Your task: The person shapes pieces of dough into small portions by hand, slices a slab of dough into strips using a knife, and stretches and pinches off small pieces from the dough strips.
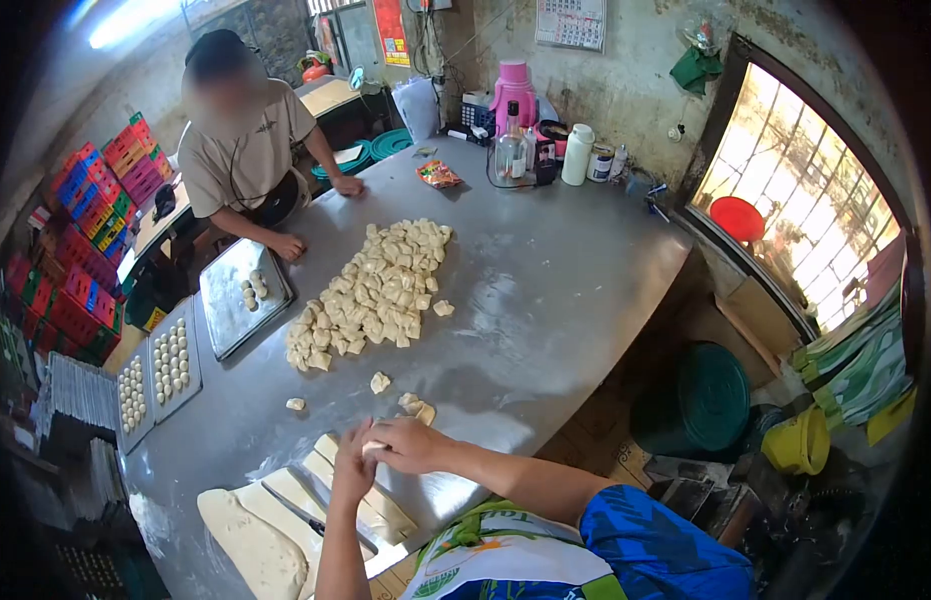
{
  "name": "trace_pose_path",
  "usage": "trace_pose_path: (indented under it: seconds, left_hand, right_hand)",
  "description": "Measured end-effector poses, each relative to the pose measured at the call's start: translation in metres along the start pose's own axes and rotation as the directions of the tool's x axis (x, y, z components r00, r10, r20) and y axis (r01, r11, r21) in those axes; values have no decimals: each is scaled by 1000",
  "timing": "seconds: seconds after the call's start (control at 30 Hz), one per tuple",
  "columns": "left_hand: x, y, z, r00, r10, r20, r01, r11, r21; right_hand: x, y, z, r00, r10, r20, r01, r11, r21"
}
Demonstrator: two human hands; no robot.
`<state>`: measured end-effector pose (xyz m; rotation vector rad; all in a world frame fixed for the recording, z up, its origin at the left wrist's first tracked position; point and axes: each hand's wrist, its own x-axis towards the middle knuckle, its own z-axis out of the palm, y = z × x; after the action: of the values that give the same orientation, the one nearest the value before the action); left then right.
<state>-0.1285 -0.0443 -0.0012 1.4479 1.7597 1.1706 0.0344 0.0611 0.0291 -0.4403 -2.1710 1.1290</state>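
1. Left hand (pixel 351 472) and right hand (pixel 413 446): fingers were drawn narrow around a small, pale dough piece (pixel 371 449), apparently shaping it.
2. Heap of pale, cut dough chunks (pixel 370 290): lay at 12 o'clock on the grey metal worktop (pixel 575 330).
3. Black-handled metal knife (pixel 314 524): rested at 7-8 o'clock.
4. White paper calendar (pixel 570 24): hung at 1 o'clock, print illegible.

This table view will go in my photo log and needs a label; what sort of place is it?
Probably a small bakery kitchen: cut dough pieces are heaped on a metal table, trays hold rows of dough balls, and a knife lies on a slab of dough.
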Motion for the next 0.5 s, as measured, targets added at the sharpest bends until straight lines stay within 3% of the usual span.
trace_pose_path:
  seconds: [0.03,0.07,0.1,0.13,0.17,0.2,0.23,0.37,0.4,0.5]
  left_hand:
    - [5,-6,-3,994,-49,97,56,996,-62]
    - [4,-18,6,997,-58,41,65,981,-184]
    - [2,-27,18,997,-76,-12,69,951,-303]
    - [1,-3,21,997,-76,-9,70,950,-304]
    - [-5,21,22,976,-166,138,166,986,8]
    - [-8,38,22,926,-289,245,202,923,326]
    - [-7,36,20,928,-282,244,195,925,326]
    - [-26,24,23,969,-184,164,172,981,86]
    - [-26,25,22,969,-185,165,172,981,92]
    - [-24,31,24,939,-341,52,340,891,-301]
  right_hand:
    - [4,-3,-2,1000,17,8,-17,998,68]
    - [5,-2,-4,1000,19,4,-19,998,60]
    - [6,1,-6,987,157,38,-155,986,-59]
    - [6,4,-4,954,296,59,-282,943,-176]
    - [5,7,-2,901,428,70,-392,872,-291]
    - [5,11,0,833,549,65,-481,777,-406]
    - [6,21,2,836,546,59,-479,777,-409]
    - [-14,73,14,950,292,-106,-309,849,-430]
    - [-12,68,14,950,292,-108,-310,851,-425]
    - [2,21,0,935,355,18,-350,929,-115]
